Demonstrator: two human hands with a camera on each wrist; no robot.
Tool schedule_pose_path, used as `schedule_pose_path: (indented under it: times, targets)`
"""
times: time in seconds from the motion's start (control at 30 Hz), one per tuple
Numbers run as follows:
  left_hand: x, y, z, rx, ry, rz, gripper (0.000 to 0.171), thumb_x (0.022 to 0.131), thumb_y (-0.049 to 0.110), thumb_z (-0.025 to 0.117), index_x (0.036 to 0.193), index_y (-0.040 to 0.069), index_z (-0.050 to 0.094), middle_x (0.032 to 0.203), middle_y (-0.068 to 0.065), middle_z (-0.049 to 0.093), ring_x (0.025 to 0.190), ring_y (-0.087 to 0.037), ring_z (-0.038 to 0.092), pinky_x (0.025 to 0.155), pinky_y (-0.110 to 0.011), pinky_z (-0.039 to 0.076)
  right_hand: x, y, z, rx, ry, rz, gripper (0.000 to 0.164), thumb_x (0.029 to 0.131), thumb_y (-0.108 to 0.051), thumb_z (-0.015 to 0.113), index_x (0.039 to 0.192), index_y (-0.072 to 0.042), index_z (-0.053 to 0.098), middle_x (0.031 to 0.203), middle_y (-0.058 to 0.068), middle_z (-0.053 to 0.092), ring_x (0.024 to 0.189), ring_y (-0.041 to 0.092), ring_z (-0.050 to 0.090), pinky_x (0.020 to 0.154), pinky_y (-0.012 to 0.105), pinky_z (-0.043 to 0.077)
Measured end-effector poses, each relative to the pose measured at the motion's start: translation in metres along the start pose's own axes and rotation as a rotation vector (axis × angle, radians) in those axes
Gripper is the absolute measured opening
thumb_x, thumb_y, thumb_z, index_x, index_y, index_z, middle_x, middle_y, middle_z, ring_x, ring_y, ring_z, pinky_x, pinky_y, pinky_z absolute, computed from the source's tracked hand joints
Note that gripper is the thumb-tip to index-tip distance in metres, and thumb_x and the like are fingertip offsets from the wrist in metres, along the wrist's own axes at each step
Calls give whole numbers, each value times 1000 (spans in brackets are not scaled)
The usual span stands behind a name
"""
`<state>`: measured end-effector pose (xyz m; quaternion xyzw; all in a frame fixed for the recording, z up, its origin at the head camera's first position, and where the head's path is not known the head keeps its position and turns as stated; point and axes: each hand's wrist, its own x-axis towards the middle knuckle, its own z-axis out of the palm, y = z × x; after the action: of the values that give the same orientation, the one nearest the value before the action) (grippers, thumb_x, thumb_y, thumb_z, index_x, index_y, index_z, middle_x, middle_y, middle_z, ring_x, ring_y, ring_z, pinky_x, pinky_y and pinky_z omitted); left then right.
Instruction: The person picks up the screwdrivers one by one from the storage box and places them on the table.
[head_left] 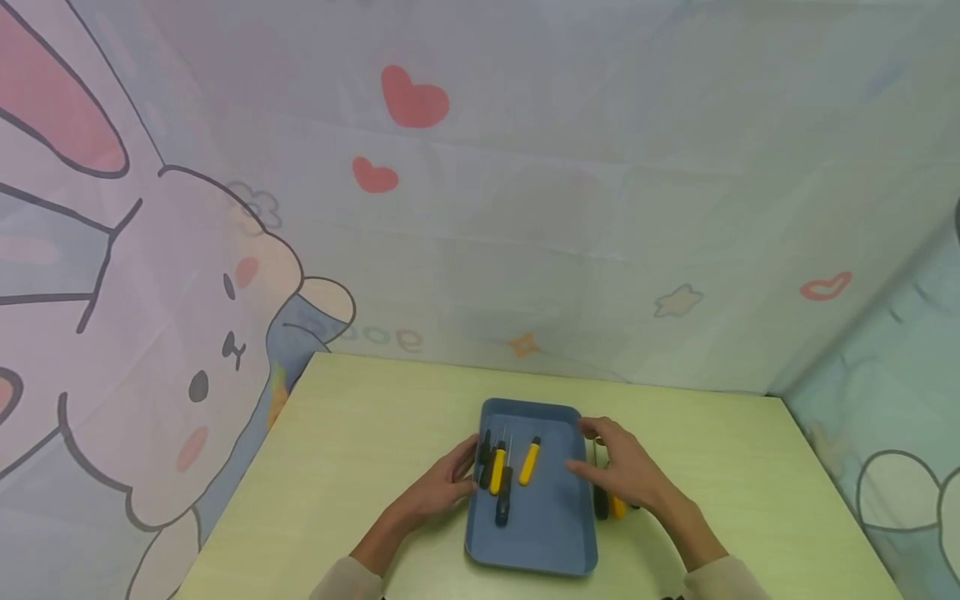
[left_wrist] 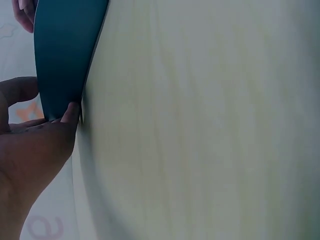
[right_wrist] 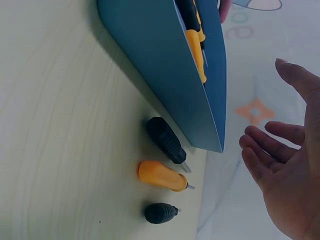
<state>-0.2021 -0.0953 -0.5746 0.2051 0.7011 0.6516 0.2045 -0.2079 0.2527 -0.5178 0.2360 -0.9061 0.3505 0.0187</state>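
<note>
A blue-grey tray [head_left: 551, 537] lies lengthwise in front of the person. My left hand [head_left: 438, 490] grips its left side, fingertips along the rim and lower edge in the left wrist view. Over the right rim is my right hand [head_left: 628, 467], fingers spread and loosely bent, holding nothing. Inside the tray, several screwdrivers cluster at the left, among them a black-handled screwdriver [head_left: 504, 500]. A yellow-handled screwdriver [head_left: 530, 462] lies apart from them. Outside, beneath the right hand, are a black screwdriver [right_wrist: 164, 139], an orange-yellow screwdriver [right_wrist: 160, 175] and a short black screwdriver [right_wrist: 160, 213].
The pale wooden table [head_left: 750, 483] extends to both sides of the tray. A printed cloth backdrop [head_left: 525, 208] with hearts and a rabbit rises behind the table's back edge and along its sides.
</note>
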Motion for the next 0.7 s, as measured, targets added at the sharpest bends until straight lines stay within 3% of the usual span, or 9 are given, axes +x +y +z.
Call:
schedule_pose_path:
  times: [0.7]
  targets:
    - [-3,1,1,54,9,-18,74,105,-7,47,169,0,10,175,-21,13,162,-38,13,129,-53,18,15,-7,25,-10,5,57,85,91,-51,81,151,1,52,142,15,62,132,36,60,108,56,51]
